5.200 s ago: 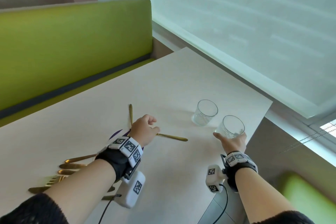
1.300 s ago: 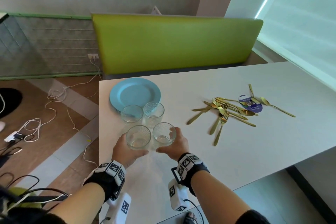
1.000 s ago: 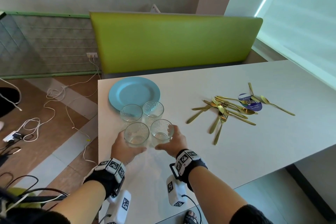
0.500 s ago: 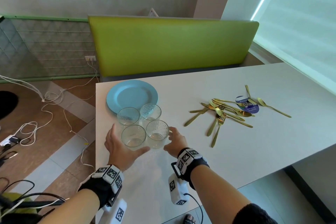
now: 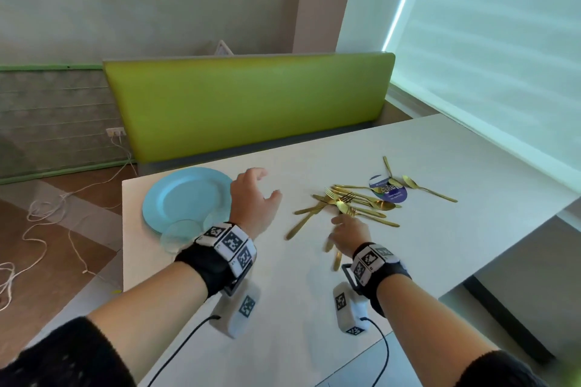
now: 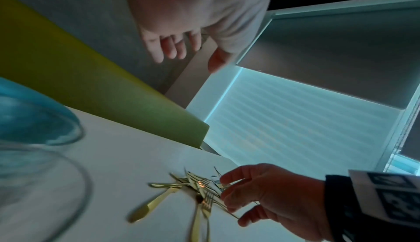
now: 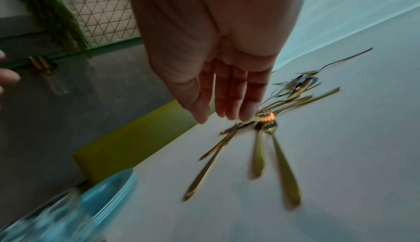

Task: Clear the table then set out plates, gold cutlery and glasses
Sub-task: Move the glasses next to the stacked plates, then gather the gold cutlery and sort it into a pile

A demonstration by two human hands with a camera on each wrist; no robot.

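Observation:
A stack of blue plates (image 5: 182,195) (image 6: 34,116) (image 7: 113,192) lies at the table's left end. Clear glasses (image 5: 180,231) (image 6: 34,183) (image 7: 45,219) stand just in front of it, mostly hidden behind my left wrist. Gold cutlery (image 5: 352,203) (image 6: 193,192) (image 7: 272,138) is piled loosely mid-table. My left hand (image 5: 267,185) (image 6: 193,57) hovers empty between plates and cutlery, fingers relaxed. My right hand (image 5: 342,226) (image 6: 261,192) (image 7: 220,116) reaches over the near forks with straight fingers, tips at the fork heads, gripping nothing.
A round blue and purple disc (image 5: 388,193) lies under the far spoons. The white table (image 5: 283,292) ends close on the left and near sides. A green bench back (image 5: 251,104) runs behind it. Cables (image 5: 47,214) trail on the floor at left.
Both hands have let go of the two glasses, which now stand by the plates. My right hand has moved right to the cutlery pile, and my left has lifted away.

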